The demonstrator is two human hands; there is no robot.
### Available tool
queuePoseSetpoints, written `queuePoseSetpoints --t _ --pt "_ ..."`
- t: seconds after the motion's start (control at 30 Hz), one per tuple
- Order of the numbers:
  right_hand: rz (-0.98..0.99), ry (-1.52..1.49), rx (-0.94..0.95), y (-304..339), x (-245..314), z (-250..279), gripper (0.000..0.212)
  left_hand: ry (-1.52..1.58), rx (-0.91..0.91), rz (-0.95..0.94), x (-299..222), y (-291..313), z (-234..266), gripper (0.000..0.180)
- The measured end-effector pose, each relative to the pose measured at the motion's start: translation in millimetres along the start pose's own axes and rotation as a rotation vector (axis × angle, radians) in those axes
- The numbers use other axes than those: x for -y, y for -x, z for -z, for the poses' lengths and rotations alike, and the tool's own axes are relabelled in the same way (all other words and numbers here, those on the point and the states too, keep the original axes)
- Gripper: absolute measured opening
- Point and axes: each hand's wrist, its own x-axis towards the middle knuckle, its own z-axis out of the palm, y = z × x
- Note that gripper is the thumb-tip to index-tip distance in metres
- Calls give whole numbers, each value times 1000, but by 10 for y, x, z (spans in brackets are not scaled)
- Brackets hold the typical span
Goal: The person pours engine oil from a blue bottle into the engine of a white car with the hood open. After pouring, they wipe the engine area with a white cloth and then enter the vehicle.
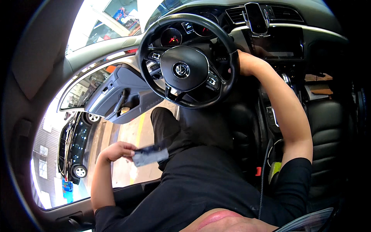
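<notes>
Our left hand [116, 150] grips a grey cloth [150, 156], unused yet; right hand [243, 63] reaches behind the steering wheel [187, 62], grip hidden.

1. The place was the driver's seat of a car, shown by the black steering wheel [188, 61] straight ahead.
2. Behind the steering wheel sat the instrument dials [172, 37]; to its right were a dashboard screen [279, 43] and, above that, a phone holder [256, 18] by the air vents.
3. Right of the steering wheel and lower lay a black leather passenger seat [325, 131].
4. Left of the steering wheel the driver's door [116, 91] stood open.
5. Beyond that door, a painted concrete floor [133, 133] and a parked dark car [75, 145] suggested a garage or service workshop.
</notes>
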Motion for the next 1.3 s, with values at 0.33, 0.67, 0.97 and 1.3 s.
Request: queuePoseSetpoints --t 0.33,0.67,0.97,1.3 --pt "-327 213 212 483 362 300 50 667 469 -791 -733 -1414 -1102 75" --pt "69 -472 59 1099 1513 198 97 817 888 -1135 -1641 -1401 -2045 102" --pt "208 -981 95 965 1556 -270 93 704 648 -1038 -1427 -1099 -2096 110" --pt "189 -1099 179 882 1527 -404 86 811 603 -966 -1424 -1169 -2216 122"
